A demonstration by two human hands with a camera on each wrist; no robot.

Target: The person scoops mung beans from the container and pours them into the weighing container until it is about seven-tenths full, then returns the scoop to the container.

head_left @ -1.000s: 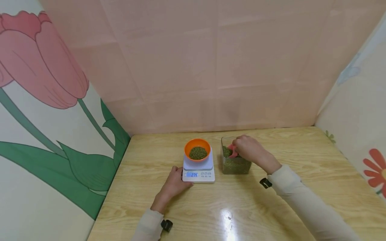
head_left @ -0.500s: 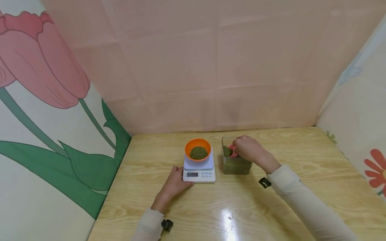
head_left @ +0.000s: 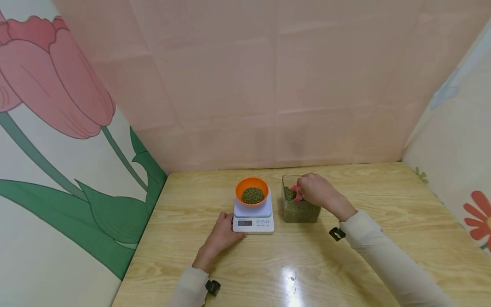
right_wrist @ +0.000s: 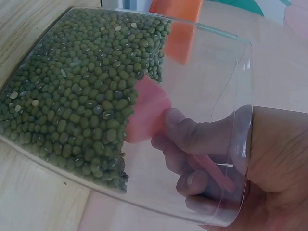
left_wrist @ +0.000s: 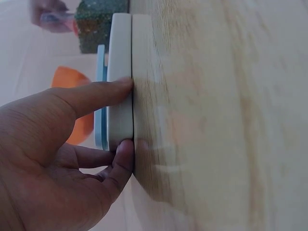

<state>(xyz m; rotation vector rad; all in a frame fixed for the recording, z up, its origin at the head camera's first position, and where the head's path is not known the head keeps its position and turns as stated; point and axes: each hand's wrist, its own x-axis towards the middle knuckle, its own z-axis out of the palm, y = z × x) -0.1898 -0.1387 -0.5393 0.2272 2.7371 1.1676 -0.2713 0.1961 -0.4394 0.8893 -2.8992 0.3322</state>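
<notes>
My left hand (head_left: pixel 220 234) grips the near left corner of a white kitchen scale (head_left: pixel 251 212), thumb along its front edge and fingers at its side. An orange bowl (head_left: pixel 239 184) with green mung beans (head_left: pixel 252 195) in it stands on the scale, whose display (head_left: pixel 245 223) is dark. To the right is a clear square container (head_left: pixel 284 181) of mung beans. Inside it my right hand (head_left: pixel 316 189) pinches the handle of a pink scoop (right_wrist: pixel 149 110). The far edge of the scoop's bowl is sunk in the beans (right_wrist: pixel 82 86) and hidden.
The wooden table (head_left: pixel 345 256) carries the scale and container near its back edge. A pink sheet (head_left: pixel 230 85) hangs behind it, and painted walls with a tulip (head_left: pixel 65 85) and a red flower (head_left: pixel 479 217) stand at the sides.
The scale's display was lit one second ago and is dark now. Both hands, the scoop and the bowl keep nearly the same places.
</notes>
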